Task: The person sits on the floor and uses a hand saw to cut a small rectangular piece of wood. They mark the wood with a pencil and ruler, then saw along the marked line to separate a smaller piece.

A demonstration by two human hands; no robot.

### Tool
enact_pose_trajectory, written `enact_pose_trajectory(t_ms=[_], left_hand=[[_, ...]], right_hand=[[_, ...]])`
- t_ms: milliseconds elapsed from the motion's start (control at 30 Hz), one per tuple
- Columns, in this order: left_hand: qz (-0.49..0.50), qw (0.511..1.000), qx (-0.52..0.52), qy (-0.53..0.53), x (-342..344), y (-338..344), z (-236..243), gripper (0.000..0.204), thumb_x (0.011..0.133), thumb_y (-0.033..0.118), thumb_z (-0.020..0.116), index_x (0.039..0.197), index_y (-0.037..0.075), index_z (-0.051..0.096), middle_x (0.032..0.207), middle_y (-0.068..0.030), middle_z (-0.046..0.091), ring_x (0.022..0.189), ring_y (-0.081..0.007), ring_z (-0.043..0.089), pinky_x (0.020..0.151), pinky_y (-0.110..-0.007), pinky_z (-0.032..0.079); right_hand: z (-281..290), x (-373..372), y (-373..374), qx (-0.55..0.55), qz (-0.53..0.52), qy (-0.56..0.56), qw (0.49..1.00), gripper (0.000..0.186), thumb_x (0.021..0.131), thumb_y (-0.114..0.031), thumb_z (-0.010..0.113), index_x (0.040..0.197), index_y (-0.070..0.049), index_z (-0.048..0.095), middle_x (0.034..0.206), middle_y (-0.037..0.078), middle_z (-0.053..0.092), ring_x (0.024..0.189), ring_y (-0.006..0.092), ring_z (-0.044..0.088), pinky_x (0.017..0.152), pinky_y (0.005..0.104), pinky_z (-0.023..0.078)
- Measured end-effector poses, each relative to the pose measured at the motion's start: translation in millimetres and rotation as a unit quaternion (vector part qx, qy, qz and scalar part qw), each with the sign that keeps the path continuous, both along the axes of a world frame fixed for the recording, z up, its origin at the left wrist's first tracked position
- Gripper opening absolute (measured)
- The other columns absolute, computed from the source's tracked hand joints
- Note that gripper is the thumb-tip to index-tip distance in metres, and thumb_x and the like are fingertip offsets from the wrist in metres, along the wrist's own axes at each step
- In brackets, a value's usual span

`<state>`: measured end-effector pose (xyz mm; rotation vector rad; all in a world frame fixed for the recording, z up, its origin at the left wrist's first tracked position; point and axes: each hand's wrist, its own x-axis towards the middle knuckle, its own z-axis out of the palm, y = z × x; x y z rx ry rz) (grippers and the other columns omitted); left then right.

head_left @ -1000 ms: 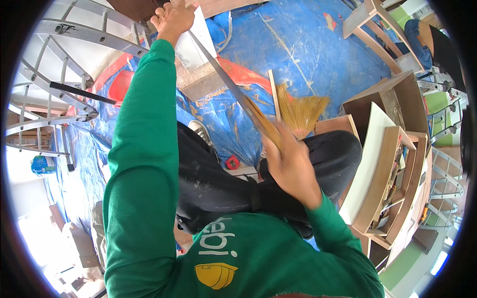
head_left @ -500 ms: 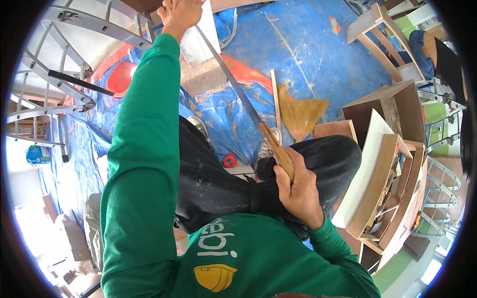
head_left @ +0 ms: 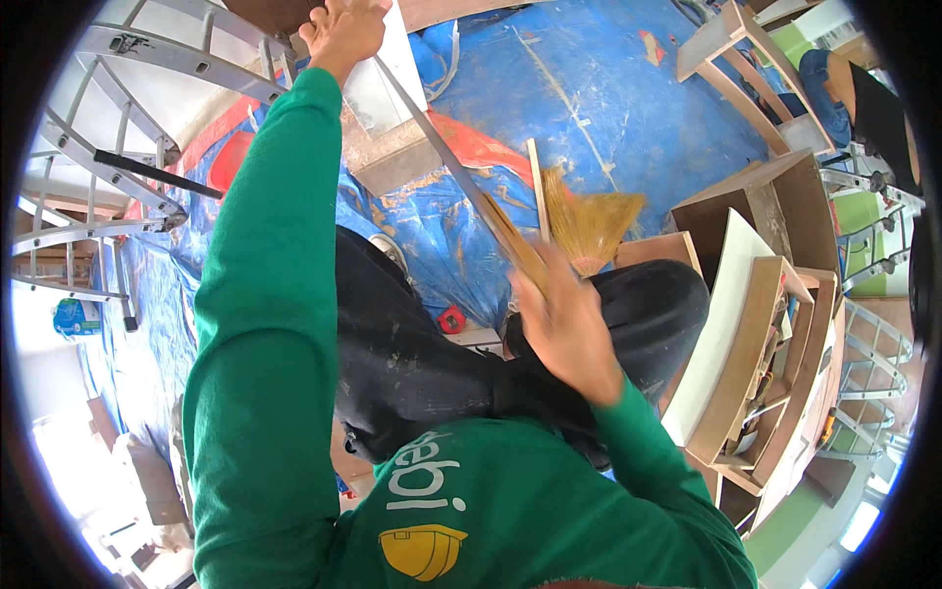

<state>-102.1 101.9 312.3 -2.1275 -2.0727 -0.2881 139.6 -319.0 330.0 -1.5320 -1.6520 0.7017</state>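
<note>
My right hand (head_left: 569, 319), blurred by motion, is wrapped round the wooden handle of a handsaw (head_left: 442, 152) in front of my thigh. The long grey blade slants up and left, its far end beside the white board (head_left: 392, 74). At the upper edge my left hand (head_left: 345, 37) lies at that board's left side, fingers curled and partly cut off by the frame. What they grip cannot be made out. Below the board sits a dusty wooden block (head_left: 392, 157).
A straw broom (head_left: 594, 216) lies on the blue tarp (head_left: 628, 88), with a red tape measure (head_left: 451, 320) near my foot. Metal ladders (head_left: 177, 49) stand at left. Wooden boxes (head_left: 765, 211) and a drawer of tools (head_left: 756, 393) crowd the right. Another person's leg (head_left: 829, 93) shows far right.
The handsaw and my right hand have shifted up and to the left, along the blade's line. My left hand stays in about the same place.
</note>
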Motion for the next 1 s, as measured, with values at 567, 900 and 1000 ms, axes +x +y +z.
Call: enact_pose_trajectory(t_ms=[567, 900, 1000], left_hand=[[-0.052, 0.998, 0.017, 0.006, 13, -18, 13, 0.044, 0.107, 0.048, 0.054, 0.129, 0.014, 0.07, 0.139, -0.0179, 0.056, 0.129, -0.0421, 0.049, 0.105, -0.066, 0.036], [-0.013, 1.0, 0.018, 0.017, 6, 8, 14, 0.057, 0.11, 0.057, 0.041, 0.156, 0.025, 0.055, 0.16, -0.0203, 0.046, 0.147, -0.0477, 0.042, 0.115, -0.07, 0.03], [-0.016, 0.998, -0.058, 0.014, 15, -2, 14, 0.064, 0.11, 0.063, 0.04, 0.158, 0.023, 0.053, 0.164, -0.0183, 0.043, 0.149, -0.0462, 0.04, 0.117, -0.071, 0.028]], right_hand=[[-11, -5, 22, -0.009, 0.006, 0.005, 1.0, 0.034, 0.107, -0.02, 0.065, 0.132, 0.002, 0.056, 0.08, 0.031, 0.069, 0.081, 0.0534, 0.071, 0.065, 0.0567, 0.056], [-51, -58, 164, 0.103, 0.002, 0.049, 0.993, 0.033, 0.109, -0.027, 0.061, 0.125, 0.001, 0.056, 0.085, 0.035, 0.069, 0.083, 0.0558, 0.069, 0.067, 0.062, 0.051], [-53, -63, 156, 0.076, 0.012, 0.037, 0.996, 0.035, 0.109, -0.027, 0.062, 0.129, 0.001, 0.055, 0.087, 0.035, 0.07, 0.083, 0.0561, 0.069, 0.07, 0.0626, 0.052]])
